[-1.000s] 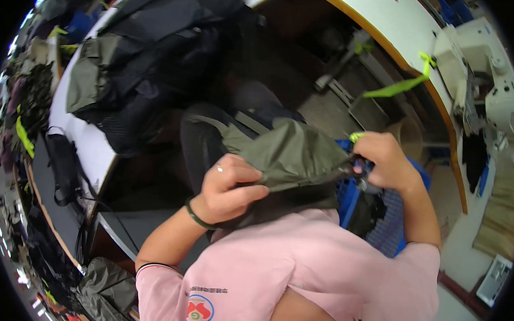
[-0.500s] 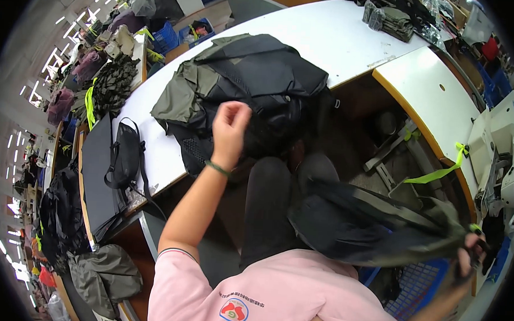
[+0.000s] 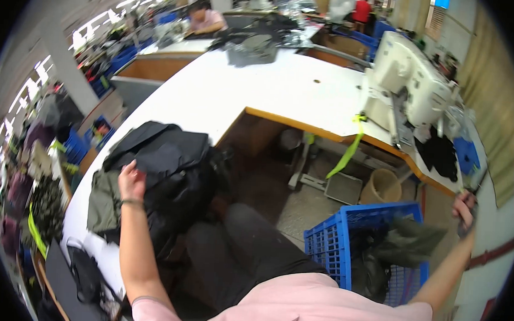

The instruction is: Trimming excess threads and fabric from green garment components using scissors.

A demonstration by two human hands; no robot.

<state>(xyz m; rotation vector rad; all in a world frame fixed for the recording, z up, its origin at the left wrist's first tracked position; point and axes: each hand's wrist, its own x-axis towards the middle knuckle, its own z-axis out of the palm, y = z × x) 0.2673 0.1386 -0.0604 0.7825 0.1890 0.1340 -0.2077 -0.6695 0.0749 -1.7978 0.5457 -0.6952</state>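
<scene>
My left hand (image 3: 131, 181) is raised over the black and olive bag (image 3: 169, 167), its fingers curled in with nothing visible in them. That bag lies in a heap at the table's near edge, against my legs. Far out to the right, my right hand (image 3: 464, 213) is closed round a small dark thing, too blurred to name. Below it and apart from it, a dark olive fabric piece (image 3: 412, 243) is smeared by motion over the blue plastic crate (image 3: 328, 245). More dark fabric (image 3: 370, 274) lies inside the crate.
A white sewing machine (image 3: 409, 78) stands on the right part of the curved white table (image 3: 214, 85), with a neon strap (image 3: 345, 156) hanging at the edge. A beige bucket (image 3: 380, 187) stands behind the crate. Packed fabric (image 3: 254, 49) lies at the back; a person (image 3: 206, 23) sits beyond.
The view has turned right. The dark olive fabric has left my right hand and is now at the crate. My right arm is stretched out; my left hand stays over the bag.
</scene>
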